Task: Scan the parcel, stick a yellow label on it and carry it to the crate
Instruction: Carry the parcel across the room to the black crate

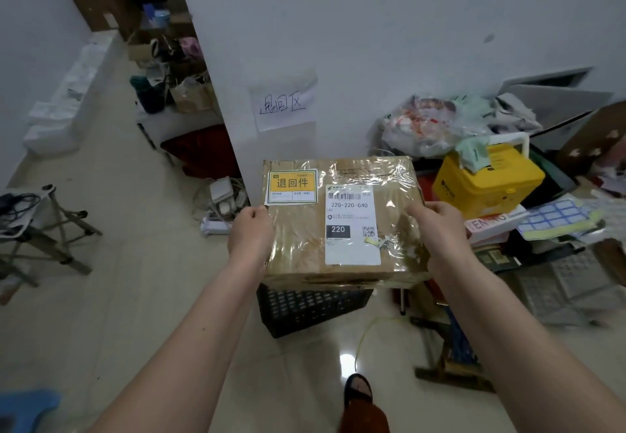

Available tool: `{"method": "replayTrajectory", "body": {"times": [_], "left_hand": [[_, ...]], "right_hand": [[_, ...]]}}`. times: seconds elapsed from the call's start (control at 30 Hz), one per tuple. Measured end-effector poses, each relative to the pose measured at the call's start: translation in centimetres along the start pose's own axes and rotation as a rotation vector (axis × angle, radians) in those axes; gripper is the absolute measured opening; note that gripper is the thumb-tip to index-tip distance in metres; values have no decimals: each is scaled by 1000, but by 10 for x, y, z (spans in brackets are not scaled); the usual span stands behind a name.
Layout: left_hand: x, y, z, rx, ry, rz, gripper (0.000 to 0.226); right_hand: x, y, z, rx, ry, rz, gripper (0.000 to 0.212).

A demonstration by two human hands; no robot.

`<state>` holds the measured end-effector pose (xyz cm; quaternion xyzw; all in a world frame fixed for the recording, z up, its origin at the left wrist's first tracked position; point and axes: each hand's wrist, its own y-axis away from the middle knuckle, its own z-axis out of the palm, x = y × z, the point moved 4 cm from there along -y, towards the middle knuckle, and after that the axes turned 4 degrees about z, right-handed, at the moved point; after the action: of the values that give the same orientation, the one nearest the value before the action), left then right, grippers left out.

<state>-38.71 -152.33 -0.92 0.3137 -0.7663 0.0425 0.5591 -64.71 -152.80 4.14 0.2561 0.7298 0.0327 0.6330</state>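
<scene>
A brown cardboard parcel (305, 246) wrapped in shiny tape is held in the air in front of me. My left hand (250, 234) grips its left side and my right hand (440, 229) grips its right side. A yellow label (292, 186) sits on the parcel's top left corner, and a white shipping label (351, 226) with a barcode lies in the middle. Directly below the parcel a black plastic crate (311, 309) stands on the floor, mostly hidden by the parcel.
A white wall with a handwritten paper sign (286, 104) stands just behind. To the right are a yellow box (487, 182), bags, books and sticker sheets (559, 217). A folding stool (44, 229) stands left, cables and a power strip (220, 209) lie on the tiled floor. My foot (358, 388) is below.
</scene>
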Motion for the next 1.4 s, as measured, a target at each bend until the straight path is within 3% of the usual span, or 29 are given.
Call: {"method": "replayTrajectory", "body": {"times": [0.23,0.33,0.43,0.63,0.83,1.17,1.4], "left_hand": [[28,-69,40,93,-5,-34,32],[33,-96,47,115,21,-62,34],[39,-123,50,131,31,-73,32],[43,-191,58,92,0,-101,33],[32,-251,68,32,6,-121,37],[-32,-314,102,23,-25,-234,51],[-105,-350,143,55,-103,-261,30]], "right_hand": [[-27,-99,29,-79,32,33,4],[-33,-130,48,-97,16,41,17],[-37,-157,69,-118,-9,64,17],[-47,-205,111,-90,5,92,22],[-42,-247,151,-25,32,133,12],[31,-325,204,-40,95,246,23],[111,-382,229,-82,149,315,14]]}}
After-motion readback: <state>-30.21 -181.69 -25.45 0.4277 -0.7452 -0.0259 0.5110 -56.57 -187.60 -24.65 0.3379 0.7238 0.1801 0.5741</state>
